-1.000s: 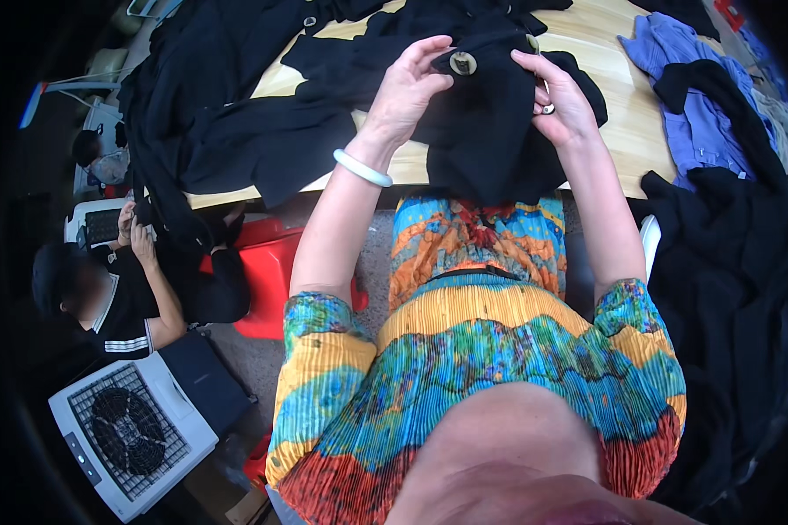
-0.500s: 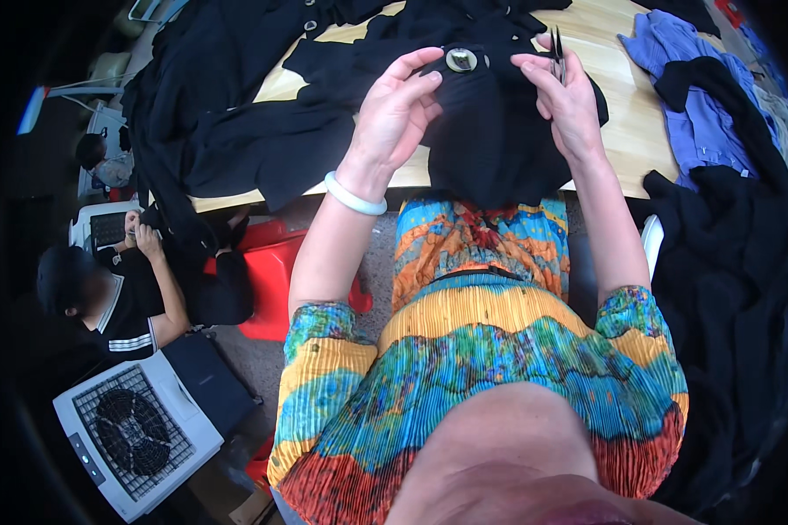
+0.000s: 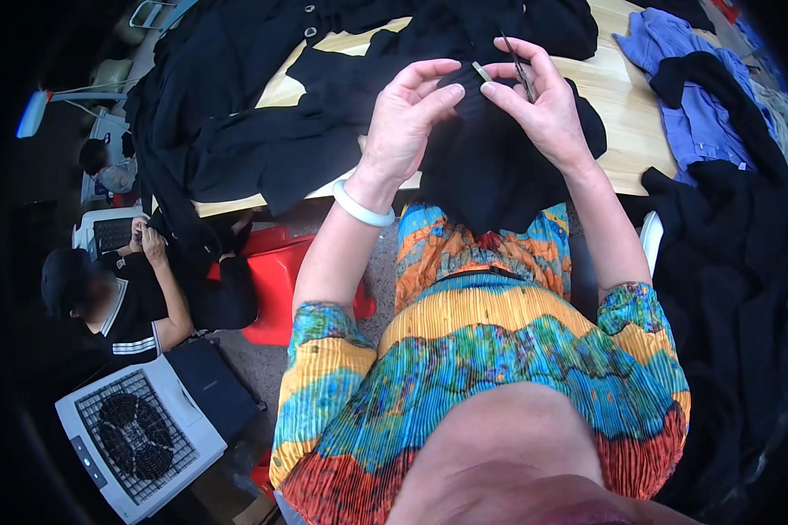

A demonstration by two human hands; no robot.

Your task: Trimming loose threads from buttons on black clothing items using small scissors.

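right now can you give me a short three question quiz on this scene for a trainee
1. True or false: the left hand wears a pale bangle at the wrist.
2. What does the right hand grip? A) small dark snips B) a red marker C) a phone
3. Fill in: both hands pinch a ___ garment over the wooden table.

Key: 1 true; 2 A; 3 black

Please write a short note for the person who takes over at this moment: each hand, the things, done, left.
Left hand: pinches the black garment at its top fold.
Right hand: holds small thread snips and, with the left, a small pale tag.
Garment hangs from the wooden table edge to the lap; more black clothes lie on the table.
Done: garment raised, tag held.
Left: cannot tell whether anything is cut.
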